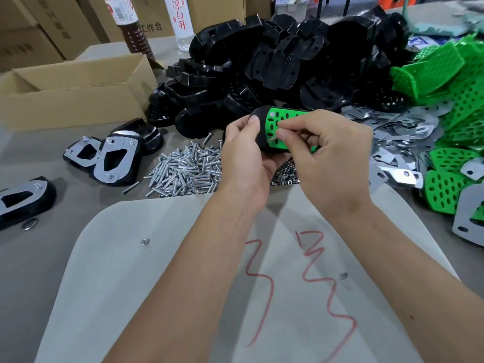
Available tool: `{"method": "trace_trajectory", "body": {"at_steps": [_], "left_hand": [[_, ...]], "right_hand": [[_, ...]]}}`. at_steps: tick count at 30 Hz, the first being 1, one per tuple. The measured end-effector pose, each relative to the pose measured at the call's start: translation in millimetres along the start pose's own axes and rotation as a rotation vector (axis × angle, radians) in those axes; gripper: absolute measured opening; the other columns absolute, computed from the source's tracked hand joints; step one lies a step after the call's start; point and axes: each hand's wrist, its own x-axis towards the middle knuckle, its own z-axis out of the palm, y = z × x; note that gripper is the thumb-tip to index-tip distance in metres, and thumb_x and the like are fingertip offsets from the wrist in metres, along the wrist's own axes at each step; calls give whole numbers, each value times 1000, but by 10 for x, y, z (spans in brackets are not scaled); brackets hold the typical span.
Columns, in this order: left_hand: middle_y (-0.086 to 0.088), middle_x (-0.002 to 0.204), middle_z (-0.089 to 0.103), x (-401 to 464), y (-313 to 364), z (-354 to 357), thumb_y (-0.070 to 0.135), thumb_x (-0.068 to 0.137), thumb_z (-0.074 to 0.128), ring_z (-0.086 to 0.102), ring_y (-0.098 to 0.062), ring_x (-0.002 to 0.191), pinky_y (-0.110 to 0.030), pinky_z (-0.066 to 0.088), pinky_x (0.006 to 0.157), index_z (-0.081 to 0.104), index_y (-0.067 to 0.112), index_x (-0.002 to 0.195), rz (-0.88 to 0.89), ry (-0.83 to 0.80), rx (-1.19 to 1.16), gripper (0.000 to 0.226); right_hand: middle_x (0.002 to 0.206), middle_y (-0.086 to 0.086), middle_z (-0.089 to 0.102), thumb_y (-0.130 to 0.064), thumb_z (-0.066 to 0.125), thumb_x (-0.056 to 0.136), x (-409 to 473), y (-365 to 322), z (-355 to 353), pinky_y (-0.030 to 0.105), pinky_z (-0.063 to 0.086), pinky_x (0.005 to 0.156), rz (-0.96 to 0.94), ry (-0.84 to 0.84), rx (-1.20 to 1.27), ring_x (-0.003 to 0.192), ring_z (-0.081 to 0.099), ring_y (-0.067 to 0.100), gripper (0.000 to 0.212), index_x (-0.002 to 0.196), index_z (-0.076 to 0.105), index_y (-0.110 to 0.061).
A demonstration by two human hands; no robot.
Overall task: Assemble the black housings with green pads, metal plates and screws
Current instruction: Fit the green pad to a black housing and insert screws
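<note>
the left hand (246, 150) grips a black housing (258, 127) from below and behind, fingers curled round its rounded end, and holds it up over the bench (39, 258), just above the loose screws. a green pad (281, 124) with oval holes already sits on the housing's face. the right hand (327, 153) pinches a single screw (273, 139) between thumb and forefinger, its tip at one of the pad's holes near the lower edge. a small pale square shows in a hole near the pad's top corner; whether that is a screw head i cannot tell.

judging by this, the piece in hand is at an early step: pad on, screws going in, with the metal plate and whatever fastens it yet to come on the far side, which is hidden.

on the left of the bench lie a few finished pieces (110, 155), backs up, each with a shiny plate held by screw ends, and one more finished piece (23, 203) near the left edge. that looks like only a handful done.

much more seems left. a big heap of bare black housings (275, 61) rises behind the hands, a pile of green pads (458, 106) spreads on the right, and flat metal plates (398, 132) lie scattered between them. a mound of screws (183, 171) sits under the left wrist, with what look like small nuts (285, 175) beside it. an open cardboard box (73, 93) stands at the back left; its contents are out of view.
</note>
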Motion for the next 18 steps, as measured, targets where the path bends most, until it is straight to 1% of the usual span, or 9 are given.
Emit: {"method": "trace_trajectory", "body": {"at_steps": [4,6,7,8,10,12,14,16,18], "left_hand": [[-30,135,63,-21,-58,27,15,111,41,64,-31,105,-61,49,108,55,-1,137,3,-20,9,34],[-27,128,67,-38,-70,34,14,110,41,64,-29,101,-57,49,109,60,1,134,12,-10,40,33],[-23,120,69,-41,-73,34,12,109,40,63,-27,98,-53,53,103,62,3,131,27,-5,65,32],[-18,111,69,-40,-80,29,10,108,40,62,-26,95,-44,57,92,64,4,129,46,-5,88,32],[-13,105,68,-38,-95,24,4,107,37,63,-23,93,-31,59,74,64,3,127,89,-30,112,34],[-12,105,68,-52,-128,35,-1,105,35,66,-20,93,-31,61,74,63,3,128,129,-60,122,36],[-7,99,68,-77,-162,64,-4,102,36,67,-14,84,-26,57,66,61,3,129,160,-67,118,38],[-1,92,68,-102,-194,88,-6,97,37,66,-9,76,-21,53,60,61,4,130,175,-59,100,42],[-2,96,68,-121,-230,93,-5,94,39,67,-10,82,-22,54,65,59,7,133,200,-62,97,46]], "right_hand": [[85,0,75,-11,77,91,18,14,-17,19,49,73,2,15,-28,76,62,8,5,93,81,-9],[83,3,74,-10,76,92,26,12,-32,24,49,72,-11,-5,-58,77,63,15,5,92,80,-8],[83,5,74,-8,75,92,32,7,-42,27,49,73,-19,-15,-68,77,63,18,5,91,80,-6],[82,7,73,-7,74,92,39,0,-56,31,49,73,-29,-27,-76,77,64,22,6,91,80,-5],[82,9,71,-5,72,94,54,-20,-79,38,48,73,-60,-63,-112,79,63,28,8,90,78,-2],[80,11,69,-3,68,94,60,-52,-75,44,46,71,-89,-101,-181,79,61,33,12,87,76,1],[79,12,68,-2,66,94,53,-72,-55,46,44,69,-102,-110,-222,79,60,35,13,85,75,1],[79,11,69,-1,67,93,52,-62,-59,46,46,70,-66,-101,-191,78,61,32,11,87,77,-1],[80,8,71,-3,70,92,45,-47,-76,42,50,71,-3,-54,-122,75,63,25,9,89,78,-4]]}}
